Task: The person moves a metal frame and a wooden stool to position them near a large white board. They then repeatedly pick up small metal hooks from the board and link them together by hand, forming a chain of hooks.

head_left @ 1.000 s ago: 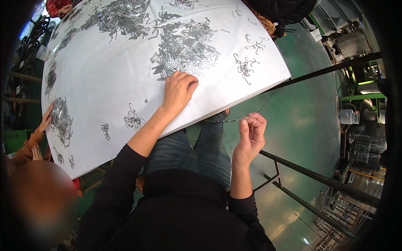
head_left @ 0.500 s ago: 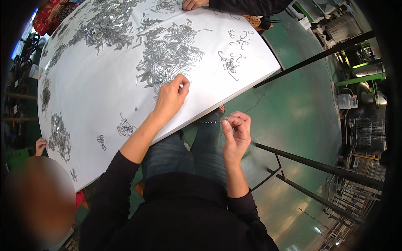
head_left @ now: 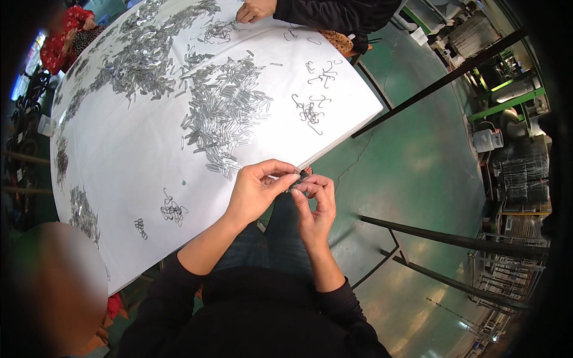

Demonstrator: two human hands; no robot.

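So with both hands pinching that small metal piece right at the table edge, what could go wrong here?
1. The small metal piece is pinched between the left hand and right hand past the white table edge; a slip would likely drop it onto the lap or green floor.
2. The left hand could brush the pile of metal clips close by.

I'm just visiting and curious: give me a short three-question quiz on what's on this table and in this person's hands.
1. True or false: both hands, left hand and right hand, meet at the table edge.
2. What lies heaped nearest above the hands? A) small metal pieces B) wooden blocks C) cloth scraps
3. Fill in: the table cover is ____ in colour.

Key: 1 true; 2 A, the metal pieces; 3 white.
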